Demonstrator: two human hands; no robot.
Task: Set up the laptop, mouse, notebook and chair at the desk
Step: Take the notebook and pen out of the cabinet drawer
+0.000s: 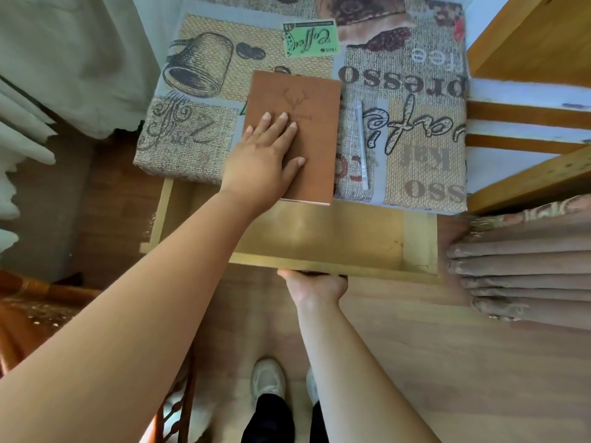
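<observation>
A brown notebook point(300, 123) with a stamped deer head lies on the desk's coffee-print cloth point(415, 123), its near end at the desk edge. My left hand point(265, 155) rests flat on its cover, fingers spread. A white pen point(361, 142) lies just right of the notebook. Below the desk edge a wooden drawer point(335, 238) is pulled out. My right hand point(311, 282) grips its front edge from underneath. No laptop or mouse is in view. Part of a wooden chair point(28, 302) shows at the lower left.
A wooden shelf unit point(527, 129) stands to the right of the desk. Folded pinkish curtains point(524, 266) hang at the right, pale curtains point(48, 75) at the left. My shoes point(268, 378) stand on the wood floor below the drawer.
</observation>
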